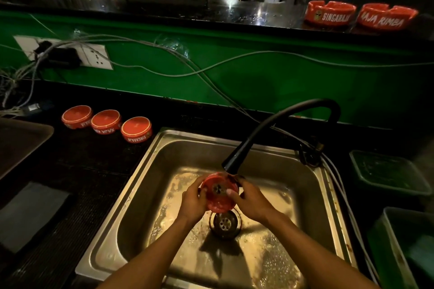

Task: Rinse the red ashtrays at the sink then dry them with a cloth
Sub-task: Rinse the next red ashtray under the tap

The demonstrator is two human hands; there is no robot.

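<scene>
In the head view, the steel sink (145,171) is the landmark. Over its drain (224,224), just under the black faucet (237,157) head, both hands hold one red ashtray (217,197) tilted toward the camera. The left hand (192,202) curls its fingers round the left rim; the right hand (251,199) grips the right rim, thumb across the face. Three upturned ashtrays (106,122) sit on the counter left of the sink; two upright ashtrays (359,16) stand on the ledge behind it.
</scene>
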